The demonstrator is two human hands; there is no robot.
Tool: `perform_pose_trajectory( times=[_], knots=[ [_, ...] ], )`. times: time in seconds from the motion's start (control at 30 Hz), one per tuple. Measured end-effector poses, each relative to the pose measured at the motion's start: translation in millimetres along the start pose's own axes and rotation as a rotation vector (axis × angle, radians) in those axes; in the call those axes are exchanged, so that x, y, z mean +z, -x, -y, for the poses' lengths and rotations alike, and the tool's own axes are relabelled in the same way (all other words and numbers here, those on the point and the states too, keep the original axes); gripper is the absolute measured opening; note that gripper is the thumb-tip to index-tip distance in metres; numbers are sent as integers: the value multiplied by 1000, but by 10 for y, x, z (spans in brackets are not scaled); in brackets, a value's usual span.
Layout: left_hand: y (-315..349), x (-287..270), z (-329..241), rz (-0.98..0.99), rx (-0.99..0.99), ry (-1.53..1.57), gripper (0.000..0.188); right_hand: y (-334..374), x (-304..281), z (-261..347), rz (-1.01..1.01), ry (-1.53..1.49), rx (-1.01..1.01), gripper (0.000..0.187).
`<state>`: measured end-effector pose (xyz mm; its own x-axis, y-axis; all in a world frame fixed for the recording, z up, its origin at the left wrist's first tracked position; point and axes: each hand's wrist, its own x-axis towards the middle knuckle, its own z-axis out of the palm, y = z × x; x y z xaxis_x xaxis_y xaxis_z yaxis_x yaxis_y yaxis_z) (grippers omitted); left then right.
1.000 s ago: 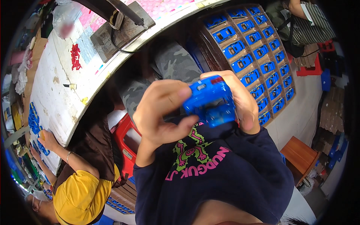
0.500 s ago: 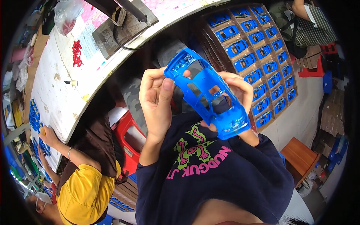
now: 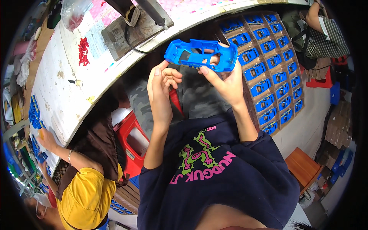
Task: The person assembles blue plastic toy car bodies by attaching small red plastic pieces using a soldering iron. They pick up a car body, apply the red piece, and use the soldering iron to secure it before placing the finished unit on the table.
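Observation:
A blue plastic toy car body shell [image 3: 201, 55], with window openings through it, is held up in front of my lap, near the table edge. My right hand [image 3: 226, 78] grips its right end, the thumb on the near side and fingers showing through the openings. Beside the left end is my left hand [image 3: 163, 82]; one fingertip touches the shell's corner, while the thumb stands apart and the other fingers curl loosely around nothing.
A white worktable [image 3: 61, 88] curves along the left, bearing small red parts [image 3: 83, 51] and a metal-based device [image 3: 132, 32]. Right of my hands stand trays of blue car shells [image 3: 255, 71]. A co-worker in yellow [image 3: 86, 195] sits left beside a red stool [image 3: 132, 140].
The car shell has turned from slanting to nearly level and moved up. My left hand has loosened from its end; my right hand now grips it from below.

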<state>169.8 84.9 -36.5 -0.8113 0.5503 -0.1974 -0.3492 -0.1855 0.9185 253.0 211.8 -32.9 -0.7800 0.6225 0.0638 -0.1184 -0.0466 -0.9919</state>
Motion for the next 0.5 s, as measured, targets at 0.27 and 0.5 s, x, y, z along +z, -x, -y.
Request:
perform_pose_trajectory(
  times=[0.27, 0.5],
  knots=[
    [-296, 45, -142, 15, 69, 69, 55, -358, 66, 118, 49, 106, -173, 56],
    [-411, 88, -200, 29, 63, 183, 57, -450, 97, 231, 9, 321, -322, 59]
  ],
)
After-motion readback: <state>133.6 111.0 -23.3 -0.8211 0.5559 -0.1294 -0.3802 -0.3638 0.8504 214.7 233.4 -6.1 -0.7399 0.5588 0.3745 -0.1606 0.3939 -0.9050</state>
